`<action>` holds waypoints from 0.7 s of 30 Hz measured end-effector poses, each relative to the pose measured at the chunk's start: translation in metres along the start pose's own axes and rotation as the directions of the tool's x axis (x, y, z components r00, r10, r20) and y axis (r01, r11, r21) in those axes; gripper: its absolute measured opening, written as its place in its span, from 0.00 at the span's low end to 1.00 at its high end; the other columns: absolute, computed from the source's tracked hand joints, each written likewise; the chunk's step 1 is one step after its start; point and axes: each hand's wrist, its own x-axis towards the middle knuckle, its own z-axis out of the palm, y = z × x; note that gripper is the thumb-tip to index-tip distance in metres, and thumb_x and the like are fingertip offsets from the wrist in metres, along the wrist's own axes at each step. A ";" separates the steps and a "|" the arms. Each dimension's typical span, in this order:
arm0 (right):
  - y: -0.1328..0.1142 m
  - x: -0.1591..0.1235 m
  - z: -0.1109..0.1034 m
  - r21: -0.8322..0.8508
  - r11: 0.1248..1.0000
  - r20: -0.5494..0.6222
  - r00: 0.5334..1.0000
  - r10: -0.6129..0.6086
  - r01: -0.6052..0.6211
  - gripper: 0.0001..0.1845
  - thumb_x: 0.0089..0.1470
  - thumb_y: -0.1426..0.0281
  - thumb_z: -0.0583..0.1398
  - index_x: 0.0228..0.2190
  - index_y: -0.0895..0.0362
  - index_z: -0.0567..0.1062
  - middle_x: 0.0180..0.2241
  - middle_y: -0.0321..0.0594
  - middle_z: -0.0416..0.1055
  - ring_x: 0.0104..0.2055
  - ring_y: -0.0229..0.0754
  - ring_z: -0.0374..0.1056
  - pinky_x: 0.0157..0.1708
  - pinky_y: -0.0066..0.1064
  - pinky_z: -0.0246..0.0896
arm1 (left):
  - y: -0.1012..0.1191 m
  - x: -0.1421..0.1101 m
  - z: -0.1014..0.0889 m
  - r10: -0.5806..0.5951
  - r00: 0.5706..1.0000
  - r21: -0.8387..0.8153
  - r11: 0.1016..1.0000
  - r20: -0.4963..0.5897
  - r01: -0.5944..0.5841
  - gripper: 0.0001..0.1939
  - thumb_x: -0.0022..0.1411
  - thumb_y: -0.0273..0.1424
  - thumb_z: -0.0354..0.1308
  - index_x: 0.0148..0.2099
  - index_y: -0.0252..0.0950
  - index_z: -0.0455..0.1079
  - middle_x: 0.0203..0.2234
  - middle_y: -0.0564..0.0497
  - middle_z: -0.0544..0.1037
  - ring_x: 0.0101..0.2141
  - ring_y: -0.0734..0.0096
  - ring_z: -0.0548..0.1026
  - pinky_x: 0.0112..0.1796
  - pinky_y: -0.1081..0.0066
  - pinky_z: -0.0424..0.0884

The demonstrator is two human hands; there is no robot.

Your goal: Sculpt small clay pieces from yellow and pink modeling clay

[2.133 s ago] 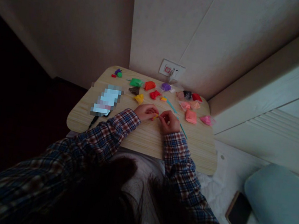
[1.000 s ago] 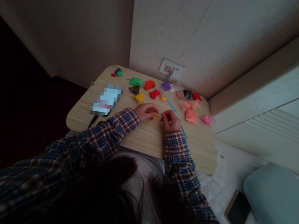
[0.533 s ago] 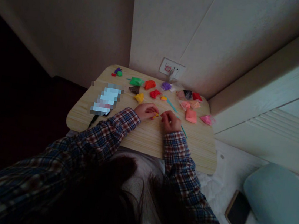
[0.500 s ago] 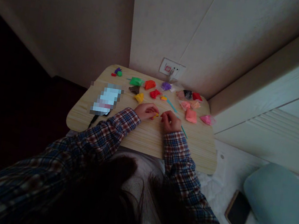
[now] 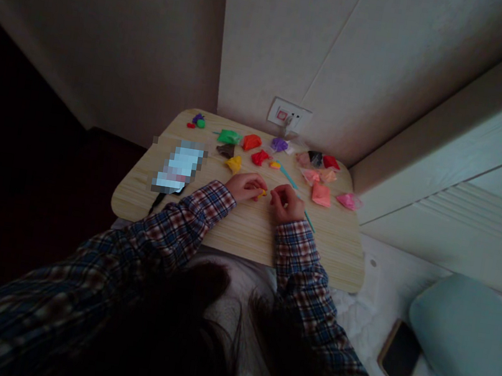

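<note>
Pale wood-grain table (image 5: 235, 230), rounded corners, bright crinkly clay packets (image 5: 320, 193) strewn along its far edge. Plaid sleeves (image 5: 296, 264) reach in. Left hand (image 5: 244, 186) and right hand (image 5: 287, 203) rest mid-table, fingers curled, pinching a tiny yellow clay bit (image 5: 263, 193) between them.

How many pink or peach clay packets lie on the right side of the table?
5 visible: one at the back by the black packet, two mid-row, a larger one nearer the hands, and the rightmost. Dim light may hide others.
</note>
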 end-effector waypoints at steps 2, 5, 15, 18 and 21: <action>0.001 0.000 0.001 0.002 1.000 -0.009 1.000 0.003 -0.003 0.13 0.60 0.62 0.54 0.34 0.61 0.68 0.25 0.33 0.64 0.22 0.32 0.61 0.24 0.26 0.62 | -0.001 0.000 0.000 0.002 1.000 -0.004 1.000 0.002 -0.002 0.09 0.62 0.31 0.53 0.41 0.29 0.66 0.31 0.50 0.72 0.29 0.75 0.72 0.30 0.71 0.72; 0.003 0.000 0.004 0.000 1.000 -0.026 1.000 0.005 -0.005 0.13 0.61 0.62 0.54 0.33 0.61 0.68 0.25 0.33 0.64 0.22 0.32 0.61 0.24 0.26 0.62 | -0.001 0.000 0.000 0.001 1.000 -0.005 1.000 0.008 -0.001 0.09 0.62 0.31 0.53 0.42 0.30 0.66 0.32 0.50 0.72 0.29 0.75 0.72 0.30 0.71 0.72; 0.009 0.001 0.008 -0.001 1.000 -0.051 0.998 0.020 -0.020 0.14 0.61 0.62 0.54 0.31 0.61 0.69 0.24 0.32 0.64 0.22 0.32 0.61 0.24 0.26 0.62 | -0.001 0.001 0.000 0.013 1.000 0.005 1.000 0.011 -0.013 0.09 0.62 0.31 0.53 0.41 0.29 0.66 0.31 0.51 0.72 0.29 0.75 0.72 0.30 0.71 0.72; 0.009 0.001 0.007 0.019 1.000 -0.050 0.998 0.023 -0.023 0.14 0.61 0.62 0.54 0.34 0.61 0.68 0.25 0.33 0.64 0.22 0.32 0.61 0.24 0.26 0.62 | -0.001 0.000 -0.001 0.008 1.000 0.005 1.000 0.013 -0.008 0.09 0.62 0.31 0.53 0.41 0.30 0.66 0.31 0.51 0.72 0.29 0.75 0.72 0.30 0.71 0.72; 0.008 0.001 0.006 0.038 0.999 -0.052 0.998 0.030 -0.028 0.13 0.61 0.62 0.54 0.36 0.61 0.68 0.26 0.33 0.64 0.22 0.32 0.61 0.23 0.26 0.62 | 0.000 0.000 0.000 0.003 1.000 0.002 1.000 0.012 -0.003 0.09 0.62 0.31 0.53 0.42 0.30 0.66 0.32 0.50 0.72 0.29 0.75 0.72 0.30 0.71 0.72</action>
